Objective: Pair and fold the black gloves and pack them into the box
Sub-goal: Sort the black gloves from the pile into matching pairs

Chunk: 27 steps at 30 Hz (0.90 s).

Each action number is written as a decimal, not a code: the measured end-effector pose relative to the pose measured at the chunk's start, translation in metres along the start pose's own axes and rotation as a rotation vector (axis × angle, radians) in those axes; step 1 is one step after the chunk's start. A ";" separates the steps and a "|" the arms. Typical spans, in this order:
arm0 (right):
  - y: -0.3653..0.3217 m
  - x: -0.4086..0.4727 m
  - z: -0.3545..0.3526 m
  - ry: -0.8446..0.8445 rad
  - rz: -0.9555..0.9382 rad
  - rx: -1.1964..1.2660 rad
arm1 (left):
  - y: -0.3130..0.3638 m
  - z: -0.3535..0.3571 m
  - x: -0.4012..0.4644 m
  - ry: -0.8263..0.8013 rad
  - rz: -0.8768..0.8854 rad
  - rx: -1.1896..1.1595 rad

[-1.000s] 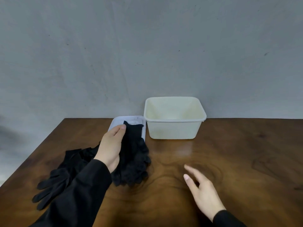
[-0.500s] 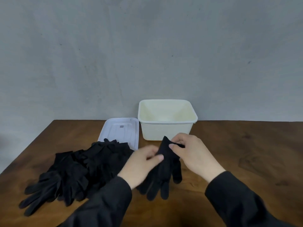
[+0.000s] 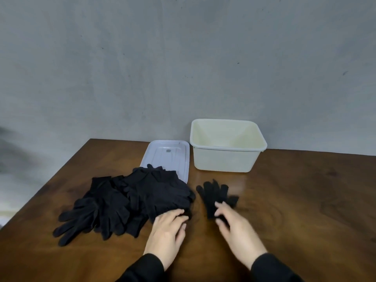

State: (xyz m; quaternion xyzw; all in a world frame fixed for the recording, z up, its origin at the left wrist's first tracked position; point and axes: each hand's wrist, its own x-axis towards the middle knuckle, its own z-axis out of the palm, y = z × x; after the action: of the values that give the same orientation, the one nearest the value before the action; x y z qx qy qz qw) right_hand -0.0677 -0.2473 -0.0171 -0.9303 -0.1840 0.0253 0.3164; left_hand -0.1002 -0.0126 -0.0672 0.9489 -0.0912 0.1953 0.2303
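A pile of black gloves [image 3: 140, 198] lies on the wooden table [image 3: 305, 210], left of centre. One single black glove [image 3: 215, 195] lies flat to its right, fingers pointing toward the cream box [image 3: 225, 159], which stands open and empty at the back. My left hand [image 3: 166, 231] pinches the near right edge of the pile between fingers and thumb. My right hand [image 3: 236, 231], blurred by motion, pinches the cuff end of the single glove.
The box's white lid [image 3: 168, 155] lies flat left of the box, its near edge under the pile. A grey wall rises right behind the table. The table's left edge runs diagonally near the pile.
The single glove, held up between both hands half a second ago, now lies on the table. My left hand has moved back to the pile's edge.
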 end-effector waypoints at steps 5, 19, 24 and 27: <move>0.021 -0.022 0.041 -0.083 -0.060 -0.217 | -0.035 -0.033 0.044 0.117 -0.279 0.131; 0.016 -0.022 0.033 -0.146 -0.053 -0.275 | -0.076 -0.064 0.111 -0.315 -0.243 0.644; 0.015 -0.014 0.030 -0.171 -0.069 -0.272 | -0.076 -0.086 0.129 -0.391 -0.119 0.537; 0.015 -0.007 0.027 -0.160 -0.062 -0.208 | -0.067 -0.114 0.139 -0.436 -0.337 0.015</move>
State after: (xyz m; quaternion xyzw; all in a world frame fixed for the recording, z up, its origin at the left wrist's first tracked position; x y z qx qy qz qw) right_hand -0.0739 -0.2456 -0.0484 -0.9469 -0.2390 0.0703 0.2034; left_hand 0.0064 0.0881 0.0566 0.9721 0.0220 -0.0538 0.2274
